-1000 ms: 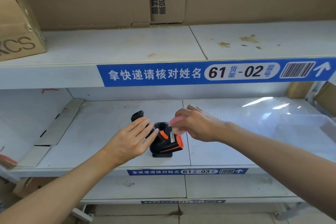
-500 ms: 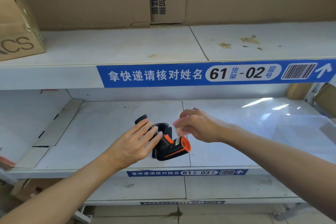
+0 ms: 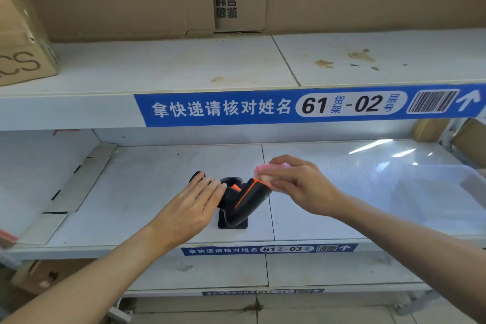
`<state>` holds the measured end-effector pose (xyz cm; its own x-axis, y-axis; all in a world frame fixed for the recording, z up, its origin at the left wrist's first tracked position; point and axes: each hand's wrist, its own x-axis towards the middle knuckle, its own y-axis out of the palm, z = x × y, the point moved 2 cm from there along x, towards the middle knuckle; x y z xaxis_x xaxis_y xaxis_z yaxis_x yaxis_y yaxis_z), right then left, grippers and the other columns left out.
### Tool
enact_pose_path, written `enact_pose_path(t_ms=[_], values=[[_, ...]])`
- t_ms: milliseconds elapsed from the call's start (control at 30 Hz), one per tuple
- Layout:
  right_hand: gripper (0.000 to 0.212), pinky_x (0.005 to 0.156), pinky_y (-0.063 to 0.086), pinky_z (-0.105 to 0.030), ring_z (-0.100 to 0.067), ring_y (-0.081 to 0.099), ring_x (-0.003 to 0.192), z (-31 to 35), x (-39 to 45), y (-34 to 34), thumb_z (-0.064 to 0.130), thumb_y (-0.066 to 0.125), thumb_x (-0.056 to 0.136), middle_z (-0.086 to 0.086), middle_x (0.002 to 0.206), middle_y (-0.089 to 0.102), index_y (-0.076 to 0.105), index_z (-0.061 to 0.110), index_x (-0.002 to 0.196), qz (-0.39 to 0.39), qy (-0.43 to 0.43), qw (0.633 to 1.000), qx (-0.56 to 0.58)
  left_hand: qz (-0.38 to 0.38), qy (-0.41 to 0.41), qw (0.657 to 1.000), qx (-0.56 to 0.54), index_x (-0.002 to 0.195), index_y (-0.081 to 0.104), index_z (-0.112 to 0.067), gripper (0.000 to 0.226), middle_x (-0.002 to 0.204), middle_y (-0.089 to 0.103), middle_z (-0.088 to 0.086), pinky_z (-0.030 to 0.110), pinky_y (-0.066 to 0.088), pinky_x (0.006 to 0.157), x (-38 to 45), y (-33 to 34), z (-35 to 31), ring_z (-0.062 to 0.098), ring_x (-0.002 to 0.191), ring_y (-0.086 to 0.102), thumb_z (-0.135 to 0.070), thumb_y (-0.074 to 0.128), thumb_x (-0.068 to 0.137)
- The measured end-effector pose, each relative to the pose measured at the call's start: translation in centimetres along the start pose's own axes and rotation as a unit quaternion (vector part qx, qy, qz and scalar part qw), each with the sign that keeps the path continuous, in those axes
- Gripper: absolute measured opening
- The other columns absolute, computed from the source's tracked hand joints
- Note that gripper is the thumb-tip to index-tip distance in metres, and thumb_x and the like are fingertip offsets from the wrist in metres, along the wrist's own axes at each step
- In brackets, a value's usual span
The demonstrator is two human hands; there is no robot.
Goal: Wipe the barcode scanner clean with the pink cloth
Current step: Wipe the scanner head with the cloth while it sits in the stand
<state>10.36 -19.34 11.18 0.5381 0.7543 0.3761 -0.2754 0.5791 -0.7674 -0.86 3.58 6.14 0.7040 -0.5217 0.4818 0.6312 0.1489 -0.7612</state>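
barcode scanner [image 3: 243,198] tilted upright, pink cloth [image 3: 265,169] atop

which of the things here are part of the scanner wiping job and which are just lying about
Part of the job:
- barcode scanner, on the shelf
- pink cloth, bunched in the right hand against the scanner
- left hand, steadying the scanner

Just lying about:
- cardboard box on the upper shelf
- clear plastic sheet
- flat cardboard piece
- blue shelf label
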Motion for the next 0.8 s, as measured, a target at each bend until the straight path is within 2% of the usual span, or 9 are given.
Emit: enact_pose_path(t_ms=[67,167,267,367,467,567,667,800], values=[[0.028,0.098,0.042,-0.023,-0.012,0.057,0.108,0.4,0.3,-0.2,0.021,0.058,0.097,-0.002,0.116,0.061,0.067,0.023,0.123,0.004,-0.026,1.0,0.005,-0.006,-0.017,1.0,-0.022,0.121,0.049,0.008,0.044,0.107,0.064,0.026,0.054,0.047,0.097,0.3,-0.1,0.1,0.039,0.101,0.062,0.006,0.014,0.095],[0.032,0.096,0.045,-0.03,-0.02,0.056,0.106,0.2,0.4,-0.1,0.01,0.056,0.097,-0.006,0.118,0.06,0.065,0.021,0.126,0.044,-0.064,0.996,-0.044,0.0,-0.019,0.999,-0.049,0.121,0.053,0.008,0.048,0.11,0.064,0.025,0.054,0.045,0.099,0.1,-0.2,0.2,0.038,0.103,0.062,0.007,0.016,0.091],[0.031,0.09,0.047,-0.041,-0.029,0.055,0.097,-0.6,0.5,0.0,0.004,0.058,0.095,-0.01,0.118,0.061,0.066,0.018,0.122,0.049,-0.104,0.981,-0.159,0.018,-0.03,0.997,-0.073,0.12,0.056,0.008,0.039,0.111,0.065,0.023,0.051,0.046,0.099,0.1,-0.4,-0.2,0.036,0.101,0.063,0.01,0.039,0.085],[0.028,0.086,0.049,-0.046,-0.034,0.056,0.097,-0.9,0.6,-0.6,0.004,0.057,0.095,-0.013,0.116,0.061,0.067,0.014,0.119,-0.078,-0.088,0.982,-0.151,0.039,-0.083,0.988,-0.125,0.119,0.057,0.004,0.036,0.106,0.066,0.016,0.046,0.053,0.09,0.5,-0.9,-0.1,0.032,0.093,0.063,0.001,0.064,0.084],[0.036,0.092,0.038,-0.033,-0.025,0.047,0.106,-0.3,0.7,-0.9,0.007,0.049,0.097,-0.004,0.128,0.051,0.061,0.018,0.129,-0.17,-0.119,0.967,-0.146,0.065,-0.119,0.977,-0.166,0.117,0.057,0.001,0.034,0.1,0.066,0.013,0.041,0.057,0.07,0.4,-1.4,0.2,0.03,0.085,0.062,-0.004,0.067,0.084],[0.044,0.089,0.041,-0.035,-0.033,0.047,0.1,0.5,0.3,0.3,0.0,0.05,0.094,-0.012,0.132,0.051,0.057,0.021,0.131,-0.142,-0.177,0.958,-0.176,0.077,-0.131,0.968,-0.197,0.118,0.055,0.0,0.036,0.099,0.067,0.013,0.04,0.056,0.063,0.7,-1.5,-0.1,0.03,0.083,0.063,-0.004,0.067,0.084],[0.048,0.08,0.048,-0.041,-0.04,0.049,0.095,0.2,-0.5,1.5,-0.01,0.056,0.088,-0.021,0.131,0.053,0.061,0.014,0.13,-0.097,-0.178,0.958,-0.203,0.082,-0.162,0.956,-0.231,0.123,0.054,-0.002,0.039,0.105,0.068,0.013,0.038,0.055,0.07,0.9,-1.3,-0.4,0.028,0.087,0.064,-0.004,0.065,0.086],[0.055,0.076,0.052,-0.046,-0.039,0.052,0.09,-0.9,-1.1,1.4,-0.015,0.066,0.08,-0.019,0.124,0.058,0.064,0.018,0.124,-0.049,-0.18,0.958,-0.216,0.092,-0.22,0.932,-0.273,0.127,0.051,-0.007,0.038,0.104,0.068,0.009,0.031,0.048,0.071,0.3,-0.9,-0.3,0.026,0.084,0.062,-0.009,0.06,0.09]])
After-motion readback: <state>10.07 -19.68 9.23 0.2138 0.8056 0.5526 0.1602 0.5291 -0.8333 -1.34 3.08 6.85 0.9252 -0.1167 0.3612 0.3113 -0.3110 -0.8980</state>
